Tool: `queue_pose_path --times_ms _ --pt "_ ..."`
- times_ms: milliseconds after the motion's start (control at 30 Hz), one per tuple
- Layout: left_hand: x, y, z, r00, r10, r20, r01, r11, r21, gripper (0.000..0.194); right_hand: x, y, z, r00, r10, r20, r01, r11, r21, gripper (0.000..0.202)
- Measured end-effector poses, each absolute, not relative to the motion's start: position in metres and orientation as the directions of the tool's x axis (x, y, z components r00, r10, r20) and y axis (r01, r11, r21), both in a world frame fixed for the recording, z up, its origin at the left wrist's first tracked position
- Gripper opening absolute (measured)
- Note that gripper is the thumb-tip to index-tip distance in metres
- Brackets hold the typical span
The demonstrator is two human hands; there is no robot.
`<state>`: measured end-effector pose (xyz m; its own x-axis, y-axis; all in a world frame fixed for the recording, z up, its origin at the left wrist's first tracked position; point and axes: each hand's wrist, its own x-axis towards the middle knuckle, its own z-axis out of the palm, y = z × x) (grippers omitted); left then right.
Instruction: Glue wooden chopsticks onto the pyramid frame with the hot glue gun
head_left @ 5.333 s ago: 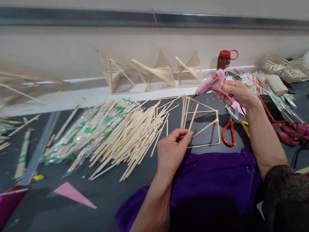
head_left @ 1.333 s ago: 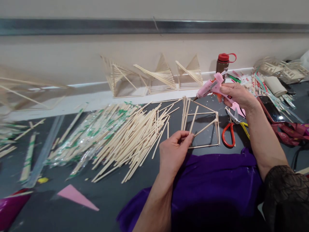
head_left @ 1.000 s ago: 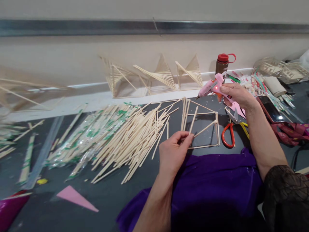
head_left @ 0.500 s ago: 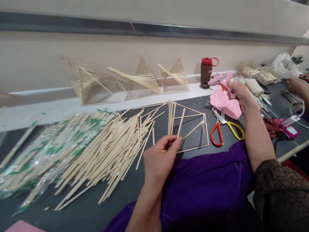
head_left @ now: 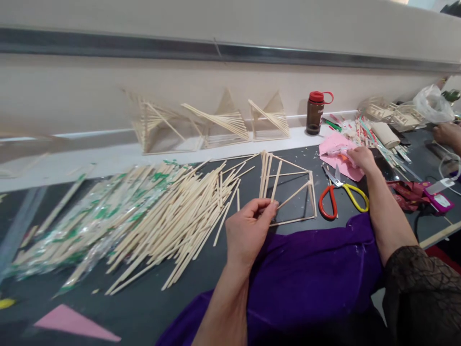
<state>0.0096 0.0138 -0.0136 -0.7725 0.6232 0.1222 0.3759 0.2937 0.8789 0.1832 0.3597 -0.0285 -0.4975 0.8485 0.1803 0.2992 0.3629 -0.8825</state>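
My left hand (head_left: 250, 228) pinches a thin wooden stick (head_left: 277, 180) at the near corner of a stick frame (head_left: 312, 194) on the dark table. Several upright sticks of the frame rise just beyond my fingers. Farther right, my right hand (head_left: 362, 159) is closed round a pink glue gun (head_left: 340, 152), which lies low over a pink sheet (head_left: 329, 141). Scissors (head_left: 337, 180) with one red and one yellow handle rest between the frame and my right forearm. A big pile of loose sticks (head_left: 180, 216) spreads left of my left hand.
Plastic-wrapped sticks (head_left: 104, 206) lie at the left, a pink triangle (head_left: 74, 323) at the near left. Twisted stick models (head_left: 219, 122) stand along the wall beside a brown bottle (head_left: 314, 115). Another person's hand (head_left: 447, 133) is at the far right, near a purple device (head_left: 437, 199).
My right hand has lowered the glue gun from above down to the pink sheet. My left hand keeps its pinch on the stick. The view has shifted a little to the left.
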Motion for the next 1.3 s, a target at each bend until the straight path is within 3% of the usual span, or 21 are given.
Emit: queue_pose_path --times_ms 133,233,400,867,1133,1300 --pt "0.011 0.014 -0.015 -0.77 0.622 0.145 0.386 0.272 0.881 0.023 0.167 0.342 0.009 -0.298 0.903 0.31 0.464 0.42 -0.78 0.04" --pt "0.01 0.014 -0.017 -0.774 0.614 0.157 0.402 0.284 0.871 0.023 0.141 0.308 0.039 -0.514 0.785 0.345 0.339 0.555 -0.76 0.011" --pt "0.007 0.013 -0.018 -0.793 0.585 0.169 0.4 0.293 0.868 0.025 0.091 0.252 0.064 -0.862 0.477 0.172 0.1 0.493 -0.864 0.011" --pt "0.017 0.009 -0.011 -0.782 0.595 0.184 0.41 0.27 0.871 0.022 0.068 0.233 0.057 -0.969 0.223 0.104 -0.033 0.299 -0.954 0.019" --pt "0.007 0.001 -0.001 -0.735 0.677 -0.038 0.172 0.241 0.955 0.026 0.064 0.25 0.049 -0.912 0.361 0.196 -0.076 0.32 -0.944 0.017" --pt "0.002 -0.003 -0.001 -0.718 0.662 -0.217 0.016 0.327 0.945 0.035 0.056 0.252 0.039 -0.896 0.392 0.206 -0.069 0.335 -0.94 0.016"
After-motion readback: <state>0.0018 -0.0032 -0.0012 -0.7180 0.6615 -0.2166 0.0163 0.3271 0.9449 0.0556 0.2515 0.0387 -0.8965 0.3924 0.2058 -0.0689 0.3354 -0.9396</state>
